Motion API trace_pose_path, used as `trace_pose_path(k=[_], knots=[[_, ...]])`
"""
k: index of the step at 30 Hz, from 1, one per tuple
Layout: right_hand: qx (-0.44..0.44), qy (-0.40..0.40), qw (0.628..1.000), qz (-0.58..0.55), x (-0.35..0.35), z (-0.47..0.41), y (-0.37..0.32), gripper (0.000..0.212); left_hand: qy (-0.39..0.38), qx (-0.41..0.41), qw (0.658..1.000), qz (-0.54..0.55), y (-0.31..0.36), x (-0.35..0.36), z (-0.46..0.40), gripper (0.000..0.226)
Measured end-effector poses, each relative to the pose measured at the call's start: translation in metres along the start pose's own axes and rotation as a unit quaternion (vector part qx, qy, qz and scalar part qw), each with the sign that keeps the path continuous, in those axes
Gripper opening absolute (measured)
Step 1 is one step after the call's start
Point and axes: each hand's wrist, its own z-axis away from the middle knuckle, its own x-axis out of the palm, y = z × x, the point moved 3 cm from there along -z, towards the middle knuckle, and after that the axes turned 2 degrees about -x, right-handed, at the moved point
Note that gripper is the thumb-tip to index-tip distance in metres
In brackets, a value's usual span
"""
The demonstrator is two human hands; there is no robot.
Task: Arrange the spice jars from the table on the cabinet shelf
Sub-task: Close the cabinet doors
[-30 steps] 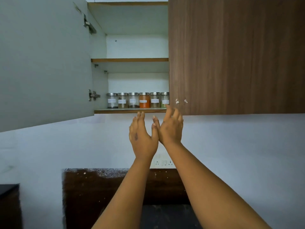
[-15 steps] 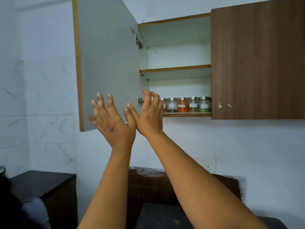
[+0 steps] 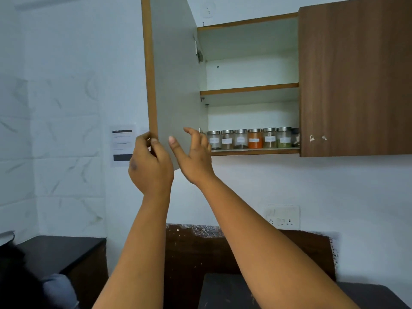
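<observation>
Several glass spice jars [image 3: 254, 138] with steel lids stand in a row on the bottom shelf [image 3: 254, 151] of the wall cabinet; one holds orange powder, one green. The cabinet's left door [image 3: 176, 81] stands open. My left hand [image 3: 150, 166] grips the door's lower outer edge, thumb on the inner face and fingers curled round the edge. My right hand [image 3: 194, 156] is raised in front of the door's inner face with fingers spread and relaxed, holding nothing. It hides the row's left end.
The right cabinet door [image 3: 356, 79] is closed. The middle shelf [image 3: 249, 89] holds nothing visible. A wall socket [image 3: 282, 217] sits below, above a dark table [image 3: 223, 291]. A black counter [image 3: 60, 250] is at the lower left, and a paper notice [image 3: 122, 144] hangs on the wall.
My view shifted left and nearer the door. My left hand went from open in the air to gripping the door edge. My right hand moved away from the jars toward the door.
</observation>
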Motion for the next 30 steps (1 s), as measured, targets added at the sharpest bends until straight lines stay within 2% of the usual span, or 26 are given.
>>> trace_pose_path(k=[3,6,9,14,16,19,21,25,30], knots=[[0.03,-0.047,0.973,-0.225,-0.015,0.003,0.01,0.066,-0.023,0.016,0.991,0.129,0.013,0.019,0.018,0.015],[0.029,-0.015,0.969,-0.243,-0.055,0.004,0.031,0.05,-0.048,0.016,0.964,0.261,0.025,0.056,0.05,0.014],[0.013,0.041,0.983,-0.177,-0.107,0.009,0.056,0.026,-0.097,0.073,0.948,0.294,0.042,0.1,0.096,0.021],[0.029,0.14,0.99,-0.009,-0.19,0.017,0.11,0.015,-0.214,0.156,0.937,0.23,0.065,0.175,0.169,0.042],[0.057,0.149,0.986,0.039,-0.219,0.013,0.141,0.024,-0.267,0.205,0.923,0.187,0.065,0.215,0.193,0.053],[0.113,0.124,0.979,0.119,-0.25,-0.001,0.197,0.054,-0.335,0.26,0.898,0.12,0.059,0.28,0.225,0.073],[0.127,0.092,0.973,0.172,-0.264,-0.012,0.233,0.067,-0.347,0.265,0.895,0.095,0.056,0.321,0.239,0.071],[0.087,0.051,0.957,0.271,-0.281,-0.038,0.284,0.07,-0.309,0.293,0.904,0.024,0.047,0.382,0.254,0.067],[0.037,0.031,0.883,0.467,-0.319,-0.073,0.359,0.068,-0.308,0.288,0.905,-0.053,0.033,0.447,0.265,0.054]])
